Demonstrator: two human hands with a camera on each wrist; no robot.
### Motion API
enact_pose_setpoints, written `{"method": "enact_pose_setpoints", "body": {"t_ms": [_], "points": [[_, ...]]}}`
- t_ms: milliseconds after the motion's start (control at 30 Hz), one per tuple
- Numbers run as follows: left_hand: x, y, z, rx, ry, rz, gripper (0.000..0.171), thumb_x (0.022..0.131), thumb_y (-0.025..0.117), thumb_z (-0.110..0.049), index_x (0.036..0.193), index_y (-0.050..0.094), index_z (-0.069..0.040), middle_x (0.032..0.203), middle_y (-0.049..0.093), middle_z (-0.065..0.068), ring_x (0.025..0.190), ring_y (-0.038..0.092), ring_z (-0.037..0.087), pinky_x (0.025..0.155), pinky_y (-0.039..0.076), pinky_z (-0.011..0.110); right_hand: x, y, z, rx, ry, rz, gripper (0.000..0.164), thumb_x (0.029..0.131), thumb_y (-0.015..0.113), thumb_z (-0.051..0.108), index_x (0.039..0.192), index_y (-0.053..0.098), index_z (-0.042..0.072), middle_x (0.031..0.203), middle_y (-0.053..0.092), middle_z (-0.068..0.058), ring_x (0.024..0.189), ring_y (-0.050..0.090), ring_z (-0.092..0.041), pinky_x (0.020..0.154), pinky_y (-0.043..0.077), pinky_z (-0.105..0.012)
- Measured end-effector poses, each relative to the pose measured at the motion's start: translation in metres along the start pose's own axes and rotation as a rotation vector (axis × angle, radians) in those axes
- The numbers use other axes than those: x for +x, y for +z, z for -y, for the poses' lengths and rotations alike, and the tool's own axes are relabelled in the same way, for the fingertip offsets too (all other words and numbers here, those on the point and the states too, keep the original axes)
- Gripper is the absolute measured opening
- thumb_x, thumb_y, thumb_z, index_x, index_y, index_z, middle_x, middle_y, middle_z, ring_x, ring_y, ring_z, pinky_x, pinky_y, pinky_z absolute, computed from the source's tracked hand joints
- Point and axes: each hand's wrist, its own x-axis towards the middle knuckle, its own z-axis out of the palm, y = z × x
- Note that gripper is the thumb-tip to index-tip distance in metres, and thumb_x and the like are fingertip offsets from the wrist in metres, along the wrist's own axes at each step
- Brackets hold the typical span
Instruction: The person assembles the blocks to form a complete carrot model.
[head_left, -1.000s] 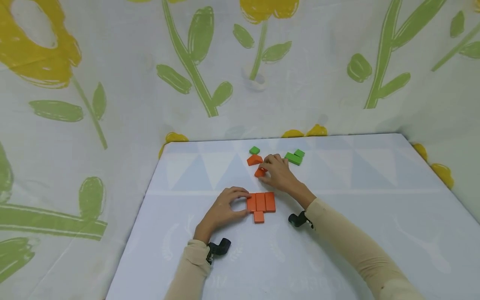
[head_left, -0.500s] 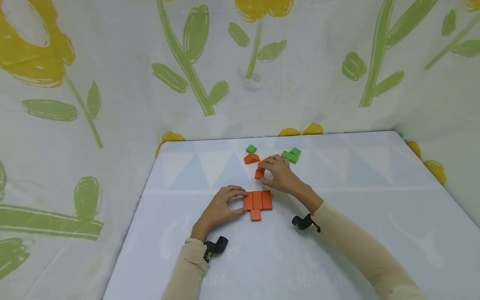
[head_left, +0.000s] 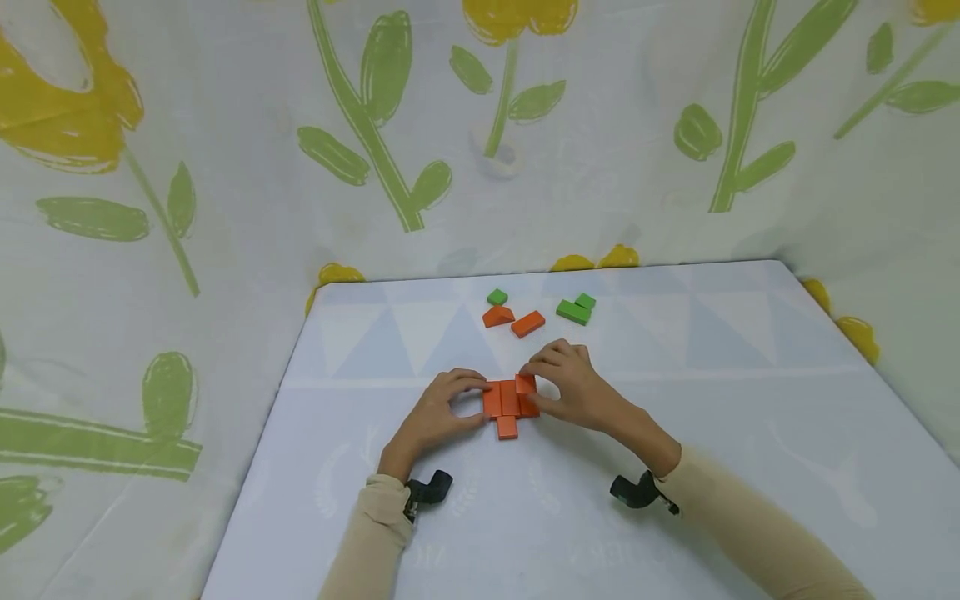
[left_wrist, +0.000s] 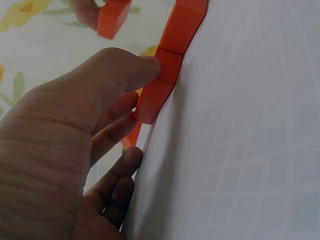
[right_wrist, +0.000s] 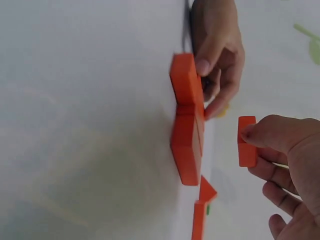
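Three orange blocks lie side by side in a row (head_left: 509, 400) on the table, and a small square orange block (head_left: 507, 427) lies against the row's near side. My left hand (head_left: 437, 410) pinches the leftmost block (head_left: 491, 400) between thumb and fingertips, at its near and far ends. In my right hand (head_left: 573, 385) a small orange block (right_wrist: 247, 145) is pinched between thumb and fingers. It is raised above the table and overlaps the right end of the row in the head view. The right wrist view shows a gap between it and the row.
Beyond the row lie an orange triangular block (head_left: 498, 316) and an orange bar (head_left: 528, 324). Farther back are a small green block (head_left: 497, 297), a green bar (head_left: 573, 312) and another small green block (head_left: 586, 301). A flower-patterned cloth (head_left: 247, 167) hangs behind the table (head_left: 720, 417).
My right hand has picked up the small orange block near the loose pieces and brought it toward me, over the row's right end. My left hand keeps its place on the row.
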Motion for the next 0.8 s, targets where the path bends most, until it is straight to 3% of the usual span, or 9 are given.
{"method": "enact_pose_setpoints", "body": {"t_ms": [333,800], "points": [[0.001,0.001,0.000,0.012,-0.004,0.007,0.043,0.085,0.079,-0.028,0.126,0.068,-0.023,0.135,0.056,-0.008,0.128,0.045,0.018,0.108,0.037,0.048,-0.030,0.013,0.012,-0.074,-0.153,0.064,0.031,0.079,0.086,0.023,0.107,0.075,0.015,0.103,0.066,0.004,0.109,0.052,-0.020,0.088,0.037,-0.043],[0.000,0.000,0.000,0.003,-0.011,0.010,0.042,0.086,0.079,-0.030,0.126,0.068,-0.024,0.135,0.055,-0.010,0.129,0.045,0.018,0.109,0.037,0.048,-0.032,0.026,0.011,-0.099,-0.215,0.036,0.030,0.079,0.086,0.023,0.105,0.074,0.015,0.103,0.064,0.002,0.107,0.051,-0.020,0.089,0.038,-0.044]]}}
